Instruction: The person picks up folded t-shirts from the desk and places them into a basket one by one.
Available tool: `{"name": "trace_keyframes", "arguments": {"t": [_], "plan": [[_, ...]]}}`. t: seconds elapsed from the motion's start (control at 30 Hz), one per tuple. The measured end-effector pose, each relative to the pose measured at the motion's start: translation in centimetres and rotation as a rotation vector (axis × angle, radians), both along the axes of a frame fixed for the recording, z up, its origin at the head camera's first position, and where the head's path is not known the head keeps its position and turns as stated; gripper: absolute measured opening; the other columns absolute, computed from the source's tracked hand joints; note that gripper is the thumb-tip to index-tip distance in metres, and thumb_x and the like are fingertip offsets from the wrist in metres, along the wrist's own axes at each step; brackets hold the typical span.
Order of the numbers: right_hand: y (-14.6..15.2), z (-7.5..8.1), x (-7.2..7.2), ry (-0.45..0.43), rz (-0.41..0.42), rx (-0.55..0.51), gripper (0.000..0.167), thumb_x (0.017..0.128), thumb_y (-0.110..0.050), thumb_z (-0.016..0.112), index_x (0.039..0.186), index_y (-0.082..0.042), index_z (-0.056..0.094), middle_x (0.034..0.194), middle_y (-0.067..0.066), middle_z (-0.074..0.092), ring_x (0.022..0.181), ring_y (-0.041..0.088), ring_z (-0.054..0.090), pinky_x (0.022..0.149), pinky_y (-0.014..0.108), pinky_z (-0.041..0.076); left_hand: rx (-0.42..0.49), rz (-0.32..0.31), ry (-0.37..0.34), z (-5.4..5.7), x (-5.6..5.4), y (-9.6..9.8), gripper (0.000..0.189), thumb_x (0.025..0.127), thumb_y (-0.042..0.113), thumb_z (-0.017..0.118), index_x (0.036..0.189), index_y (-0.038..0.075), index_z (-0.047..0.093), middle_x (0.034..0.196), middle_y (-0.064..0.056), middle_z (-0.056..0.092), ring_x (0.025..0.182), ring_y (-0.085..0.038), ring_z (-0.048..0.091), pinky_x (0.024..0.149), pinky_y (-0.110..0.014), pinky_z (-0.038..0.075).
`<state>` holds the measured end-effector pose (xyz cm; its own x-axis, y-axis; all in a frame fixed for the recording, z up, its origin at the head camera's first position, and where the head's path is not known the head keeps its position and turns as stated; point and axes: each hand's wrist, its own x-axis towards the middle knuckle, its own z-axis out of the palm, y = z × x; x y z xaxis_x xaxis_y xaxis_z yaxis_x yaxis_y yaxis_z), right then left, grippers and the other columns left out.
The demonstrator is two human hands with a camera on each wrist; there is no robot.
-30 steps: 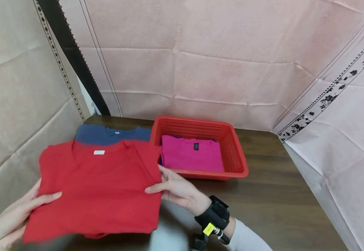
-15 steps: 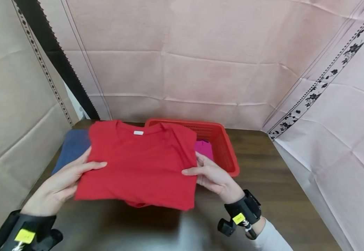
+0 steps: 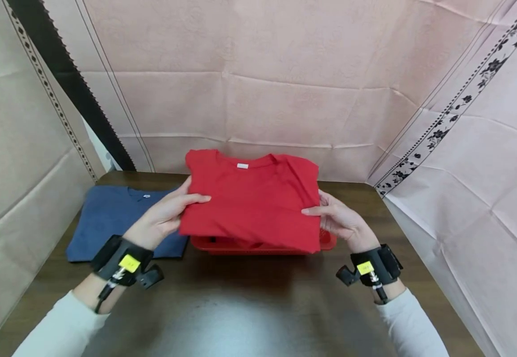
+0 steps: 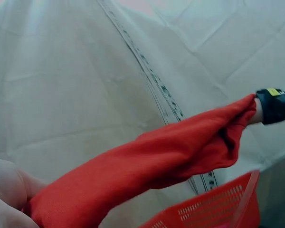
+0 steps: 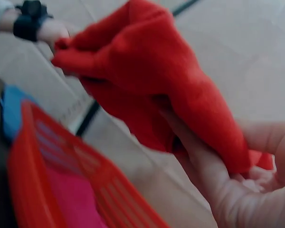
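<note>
A folded red T-shirt [image 3: 249,198] with a white neck label is held in the air over the red plastic basket [image 3: 258,251]. My left hand [image 3: 162,218] grips its left edge, thumb on top. On the opposite edge my right hand [image 3: 340,220] pinches the cloth between thumb and fingers. The left wrist view has the shirt [image 4: 142,156] stretched above the basket [image 4: 218,209], clear of its rim. Inside the basket, a pink garment [image 5: 73,199] shows in the right wrist view; the shirt hides it in the head view.
A folded blue T-shirt [image 3: 111,218] lies on the brown wooden table [image 3: 240,302], left of the basket. Pale patterned cloth sheets [image 3: 285,99] hang behind and at both sides of the table.
Both hands have carried the red T-shirt from the left, past the blue T-shirt, to above the basket. The blue T-shirt now shows more, while the basket is mostly covered from view.
</note>
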<state>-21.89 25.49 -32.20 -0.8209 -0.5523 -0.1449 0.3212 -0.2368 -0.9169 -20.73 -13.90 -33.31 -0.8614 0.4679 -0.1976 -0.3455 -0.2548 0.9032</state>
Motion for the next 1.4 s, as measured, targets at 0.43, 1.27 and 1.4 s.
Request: {"name": "trace_keyframes", "arguments": {"t": [0.43, 1.27, 1.4], "plan": [[2.6, -4.5, -6.3, -0.088, -0.107, 0.208, 0.068, 0.1, 0.011, 0.047, 0.156, -0.023, 0.027, 0.13, 0.008, 0.051, 0.109, 0.022, 0.062, 0.085, 0.037, 0.059, -0.023, 0.142, -0.121, -4.3, -6.0, 5.8, 0.096, 0.096, 0.004, 0.062, 0.162, 0.043, 0.005, 0.157, -0.007, 0.024, 0.137, -0.029, 0.031, 0.102, -0.041, 0.046], [0.1, -5.9, -3.0, 0.922, -0.423, 1.222, 0.077, 0.086, 0.008, 0.072, 0.154, -0.011, 0.041, 0.131, 0.024, 0.06, 0.104, 0.037, 0.065, 0.089, 0.054, 0.054, -0.917, 0.035, 0.526, -3.3, -3.8, 4.1, 0.08, 0.095, 0.002, 0.066, 0.16, 0.004, 0.018, 0.151, -0.029, 0.037, 0.126, -0.042, 0.053, 0.096, -0.052, 0.054], [-0.9, -5.9, -3.2, 1.091, -0.145, 1.256, 0.065, 0.09, -0.011, 0.077, 0.149, -0.016, 0.051, 0.149, 0.021, 0.047, 0.135, 0.042, 0.045, 0.103, 0.057, 0.046, -1.28, -0.159, 0.815, -2.9, -3.6, 5.1, 0.066, 0.09, 0.019, 0.076, 0.148, 0.004, 0.049, 0.147, -0.022, 0.05, 0.134, -0.038, 0.047, 0.108, -0.058, 0.043]]}}
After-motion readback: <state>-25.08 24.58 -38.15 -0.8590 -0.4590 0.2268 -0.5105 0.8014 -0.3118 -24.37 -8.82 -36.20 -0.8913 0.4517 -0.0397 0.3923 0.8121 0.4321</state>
